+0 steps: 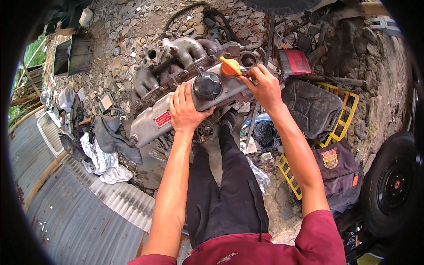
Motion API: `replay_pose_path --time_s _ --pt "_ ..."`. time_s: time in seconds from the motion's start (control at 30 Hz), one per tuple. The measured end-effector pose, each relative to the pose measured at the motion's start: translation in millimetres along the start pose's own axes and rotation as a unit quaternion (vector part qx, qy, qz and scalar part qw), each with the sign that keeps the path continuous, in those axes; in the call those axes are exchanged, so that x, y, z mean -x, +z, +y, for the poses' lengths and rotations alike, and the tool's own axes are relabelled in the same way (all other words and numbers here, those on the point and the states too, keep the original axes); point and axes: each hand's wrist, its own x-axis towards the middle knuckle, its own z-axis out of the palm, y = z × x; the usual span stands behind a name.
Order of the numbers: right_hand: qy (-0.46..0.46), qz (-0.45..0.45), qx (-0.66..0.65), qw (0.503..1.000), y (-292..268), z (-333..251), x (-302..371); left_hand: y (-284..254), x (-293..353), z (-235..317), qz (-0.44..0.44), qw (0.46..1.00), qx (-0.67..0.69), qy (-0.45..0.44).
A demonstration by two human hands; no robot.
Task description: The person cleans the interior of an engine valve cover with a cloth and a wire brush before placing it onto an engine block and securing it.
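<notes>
An engine's silver valve cover (143,126) lies slanting before me, with a red label on its left part. My left hand (185,108) rests on the cover, fingers stretched over its top and thumb out along the near edge. Just right of those fingers is a round black cap (207,85). Farther along the cover sits an orange oil filler cap (229,67). My right hand (265,86) pinches the end of its raised tab between thumb and fingers. Behind the cover runs the rusty intake manifold (185,51), its pipes curving outward.
Stony ground with debris surrounds the engine. To the right lie a red tail light (295,62), a dark plastic panel (311,108), a yellow crate (349,110), a dark bag (335,163) and a wheel (393,183). Corrugated metal sheets (75,198) and a white sack (99,154) are at left.
</notes>
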Motion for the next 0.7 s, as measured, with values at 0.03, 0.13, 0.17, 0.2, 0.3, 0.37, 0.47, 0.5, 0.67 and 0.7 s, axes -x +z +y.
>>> replay_pose_path --time_s 0.03,0.13,0.17,0.2,0.3,0.37,0.47,0.5,0.67,0.7 --pt "-0.004 0.02 -0.021 1.0 -2.2 -6.1 -1.4 -0.1 0.6 -1.0 -0.002 1.0 -0.001 -0.002" --pt "-0.045 0.028 -0.048 0.997 -4.5 -4.9 1.3 0.5 0.2 -2.0 -0.003 1.0 0.0 -0.003" --pt "-0.063 0.021 -0.051 0.996 -4.2 -1.9 2.8 0.4 -0.2 -2.7 -0.001 1.0 0.0 -0.002" --pt "-0.073 0.032 -0.051 0.996 -3.2 0.2 2.5 0.6 -0.5 -1.6 0.0 1.0 0.001 -0.001" --pt "-0.02 0.045 -0.032 0.998 3.4 0.1 3.8 0.2 -0.5 0.5 -0.004 1.0 0.006 -0.002" --pt "-0.023 0.048 -0.037 0.998 7.1 3.3 5.0 0.5 -0.9 1.7 -0.004 1.0 0.006 -0.002" --pt "-0.049 0.057 -0.044 0.996 6.5 -0.5 6.4 0.0 1.1 0.0 -0.005 1.0 0.0 -0.004" --pt "-0.062 0.062 -0.045 0.995 4.1 -2.1 6.7 -0.1 0.0 0.0 -0.005 1.0 0.0 -0.002" --pt "-0.086 0.078 -0.01 0.993 3.0 -3.2 8.4 -2.2 -1.4 0.1 -0.014 1.0 0.007 -0.007" --pt "-0.096 0.085 -0.008 0.992 4.7 -3.1 8.4 -3.4 -2.4 1.3 -0.022 1.0 0.012 -0.011"
